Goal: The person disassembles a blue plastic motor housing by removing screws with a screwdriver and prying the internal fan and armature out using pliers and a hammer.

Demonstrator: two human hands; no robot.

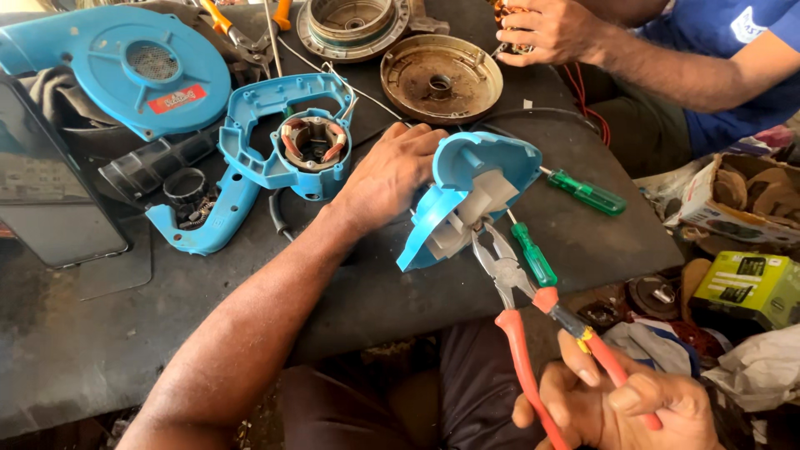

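**Gripping pliers and a blue fan housing: items on the repair desk**

Holding position, left hand (387, 171): palm and fingers closed over the rim of the blue fan housing (475, 192), which stands tilted on edge on the dark desk (350, 292), its open side turned toward the tool, apparently so that the white impeller (479, 208) inside can be reached.

Right hand (621, 400): wrapped around the orange handles of the pliers (517, 283). The handles are spread and the steel nose rests at the lower edge of the impeller; whether it bites anything cannot be told.

Beside the housing: two green-handled screwdrivers, one (533, 254) just under the plier nose, one (587, 193) farther right, both within easy reach.

Left of the hands: blue motor casing (267, 142) lying open with its copper-wound stator (312, 142) exposed; behind it a blue blower shell (117, 67) bearing a small red oblong label on its face.

Far edge: two round rusted metal covers (442, 79), and a co-worker's hand (546, 33) closed on a small part.

Right, below desk level: a lime-green box (750, 283) with dark print, and an open cardboard carton (733, 196) of brown discs.
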